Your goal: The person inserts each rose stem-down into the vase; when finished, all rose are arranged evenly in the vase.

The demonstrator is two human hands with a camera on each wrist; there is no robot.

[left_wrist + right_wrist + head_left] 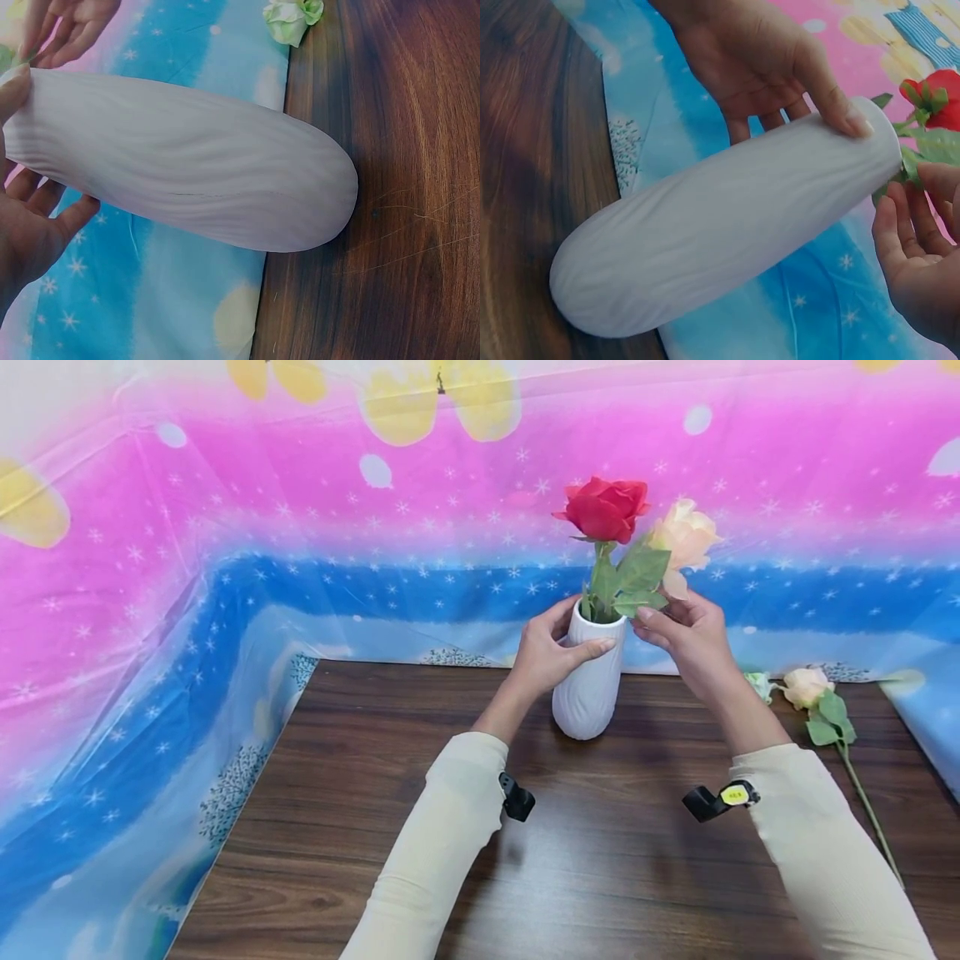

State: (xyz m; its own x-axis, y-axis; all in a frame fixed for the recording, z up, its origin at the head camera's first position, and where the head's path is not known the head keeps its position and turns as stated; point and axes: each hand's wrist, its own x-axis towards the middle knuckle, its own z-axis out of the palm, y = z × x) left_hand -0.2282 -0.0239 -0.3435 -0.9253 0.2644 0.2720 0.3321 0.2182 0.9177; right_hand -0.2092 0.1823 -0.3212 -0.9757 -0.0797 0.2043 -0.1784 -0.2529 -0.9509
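Note:
A white, wavy-ribbed vase (pixel 587 681) stands near the table's back edge. My left hand (pixel 543 647) grips its upper part, thumb across the front just below the rim. A red rose (pixel 606 510) rises from the vase mouth with green leaves (pixel 643 568) around its stem. Beside it, to the right, leans a peach rose (pixel 684 537). My right hand (pixel 693 635) is at the rim's right side, thumb and fingers pinching the peach rose low by its leaves; most of its stem is hidden. In the right wrist view, those fingertips (pixel 889 206) are right beside the vase mouth.
On the table's right side lies a cream rose (pixel 806 687) with a long stem. A pale green-white flower (pixel 761 685) lies next to it, partly behind the right forearm. A patterned cloth (pixel 420 593) hangs behind the dark wooden table (pixel 360 827) and along its left side.

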